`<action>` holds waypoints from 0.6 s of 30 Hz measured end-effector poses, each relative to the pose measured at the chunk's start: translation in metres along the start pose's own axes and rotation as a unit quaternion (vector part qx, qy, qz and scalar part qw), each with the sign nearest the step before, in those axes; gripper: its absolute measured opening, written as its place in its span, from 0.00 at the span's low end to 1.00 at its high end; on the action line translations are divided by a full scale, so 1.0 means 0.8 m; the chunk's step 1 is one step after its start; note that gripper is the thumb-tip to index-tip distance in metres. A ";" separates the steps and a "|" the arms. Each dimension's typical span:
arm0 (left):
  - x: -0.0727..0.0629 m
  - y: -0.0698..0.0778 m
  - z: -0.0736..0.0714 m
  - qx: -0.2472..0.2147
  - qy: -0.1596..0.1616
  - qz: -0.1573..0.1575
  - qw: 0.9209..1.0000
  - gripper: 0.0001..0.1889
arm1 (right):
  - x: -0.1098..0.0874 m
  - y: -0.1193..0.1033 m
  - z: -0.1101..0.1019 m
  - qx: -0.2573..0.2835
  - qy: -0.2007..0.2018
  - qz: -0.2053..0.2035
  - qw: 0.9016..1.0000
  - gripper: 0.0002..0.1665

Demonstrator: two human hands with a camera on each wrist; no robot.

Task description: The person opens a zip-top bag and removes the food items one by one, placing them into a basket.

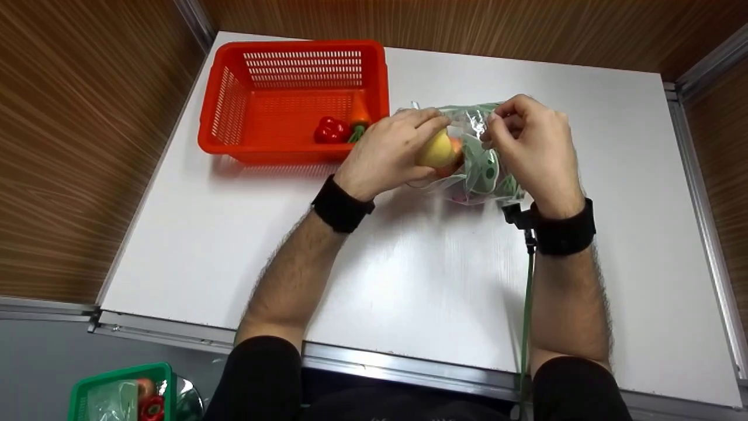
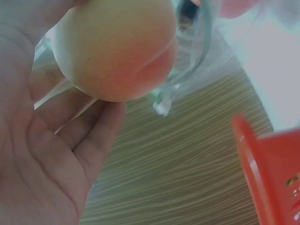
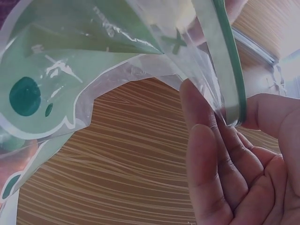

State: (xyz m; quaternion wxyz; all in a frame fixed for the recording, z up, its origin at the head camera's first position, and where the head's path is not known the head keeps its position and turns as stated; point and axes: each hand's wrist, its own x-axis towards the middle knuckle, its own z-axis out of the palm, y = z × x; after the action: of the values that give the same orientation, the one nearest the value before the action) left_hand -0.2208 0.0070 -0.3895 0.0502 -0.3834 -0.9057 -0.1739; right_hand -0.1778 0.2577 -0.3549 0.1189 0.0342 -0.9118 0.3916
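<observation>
My left hand (image 1: 392, 149) grips a yellow peach (image 1: 437, 151), its fingers curled over the top. Up close in the left wrist view, the peach (image 2: 117, 51) has an orange-red blush and a crease. Right beside it is a clear plastic zip bag (image 1: 482, 161) printed with green shapes. The bag's green-edged strip (image 3: 229, 70) is pinched between the thumb and fingers of my right hand (image 1: 534, 149). An orange-red fruit (image 1: 457, 153) shows next to the peach at the bag, partly hidden by it.
A red plastic basket (image 1: 295, 153) stands at the back left of the white table, holding a red bell pepper (image 1: 332, 130) and a carrot (image 1: 359, 111). Below the table's front edge, a green basket (image 1: 169, 374) holds produce and plastic. A green cable (image 1: 526, 310) hangs from the right wristband.
</observation>
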 end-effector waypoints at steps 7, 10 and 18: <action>-0.010 -0.006 -0.020 -0.009 0.029 -0.002 1.000 0.41 | 0.000 0.001 -0.001 0.001 -0.004 0.006 1.000 0.11; -0.015 -0.012 -0.029 -0.015 0.043 -0.005 0.999 0.41 | 0.000 0.000 -0.002 0.002 -0.004 0.006 1.000 0.11; -0.030 -0.035 -0.057 -0.034 0.072 -0.055 0.995 0.41 | 0.000 0.000 -0.002 0.012 -0.004 0.008 1.000 0.10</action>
State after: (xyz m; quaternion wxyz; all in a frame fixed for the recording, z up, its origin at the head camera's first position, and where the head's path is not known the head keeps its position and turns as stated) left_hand -0.2260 -0.0431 -0.3602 0.0926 -0.3205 -0.9132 -0.2340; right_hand -0.1773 0.2588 -0.3540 0.1122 0.0300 -0.9077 0.4032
